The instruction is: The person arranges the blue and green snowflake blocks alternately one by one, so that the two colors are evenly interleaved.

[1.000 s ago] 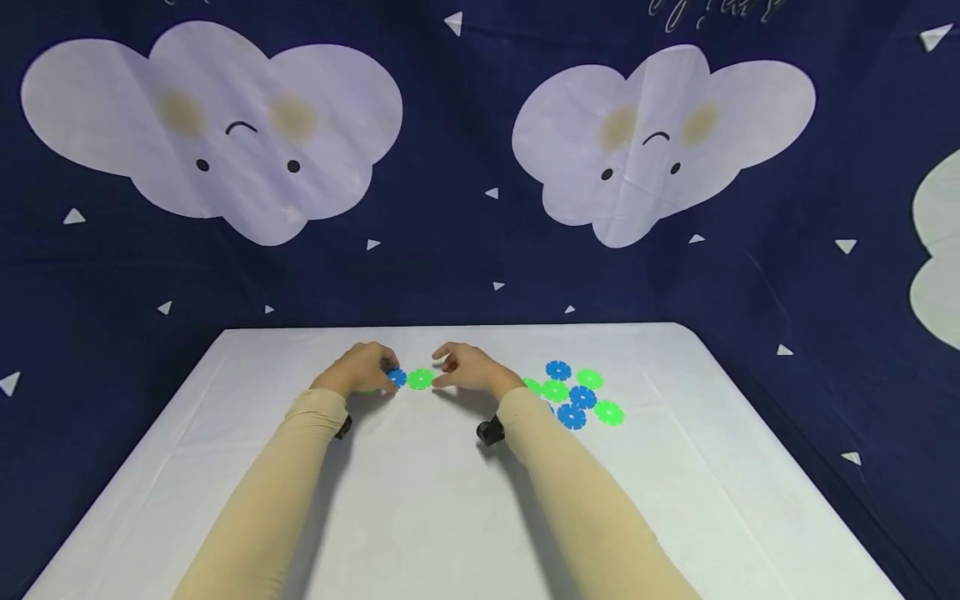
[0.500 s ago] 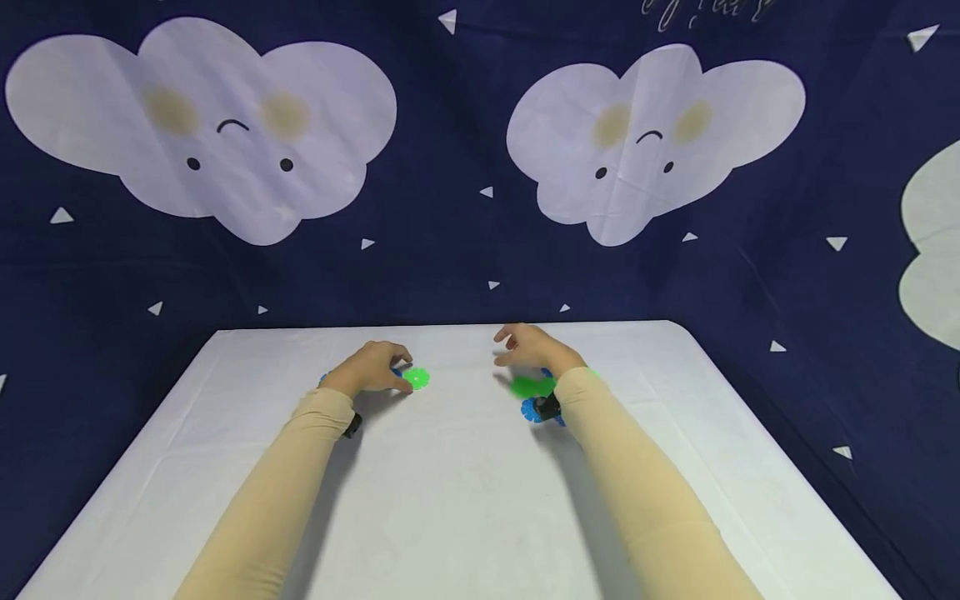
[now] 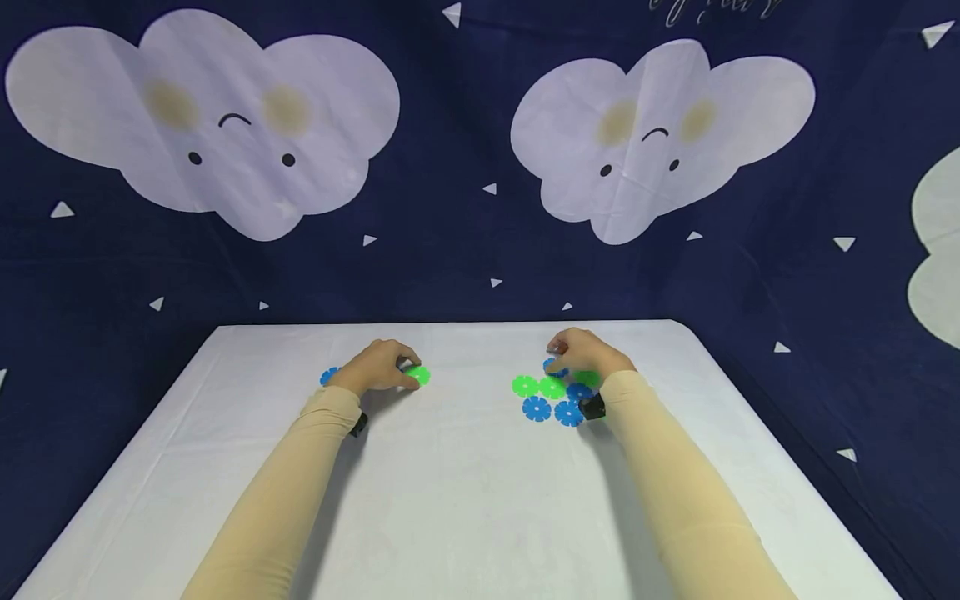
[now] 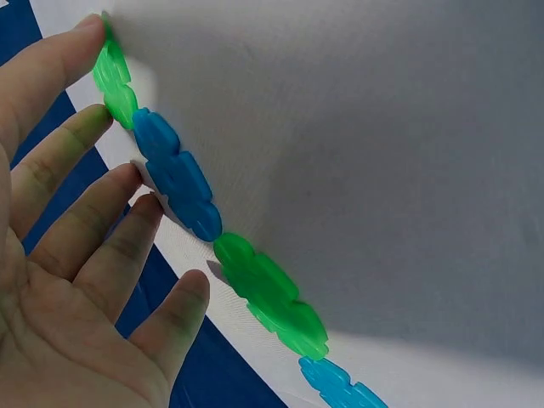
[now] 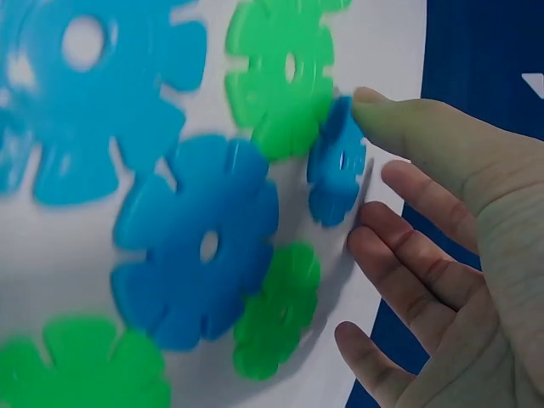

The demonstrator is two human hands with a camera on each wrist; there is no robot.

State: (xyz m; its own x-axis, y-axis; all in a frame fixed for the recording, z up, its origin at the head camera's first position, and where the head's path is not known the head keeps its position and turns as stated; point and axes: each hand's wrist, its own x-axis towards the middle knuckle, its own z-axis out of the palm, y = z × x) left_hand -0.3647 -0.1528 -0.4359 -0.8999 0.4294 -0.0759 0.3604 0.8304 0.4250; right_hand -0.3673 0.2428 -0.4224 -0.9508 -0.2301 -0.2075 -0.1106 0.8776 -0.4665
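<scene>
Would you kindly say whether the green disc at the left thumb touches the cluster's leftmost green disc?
Apart: the head view shows white tabletop between the green disc at the left thumb and the cluster's leftmost green disc.

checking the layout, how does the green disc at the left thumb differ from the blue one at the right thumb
Colour: the green disc is bright green, the blue disc blue. Place: the green disc ends an alternating green-blue row, while the blue disc sits at a loose cluster's far edge. Both have notched rims.
</scene>
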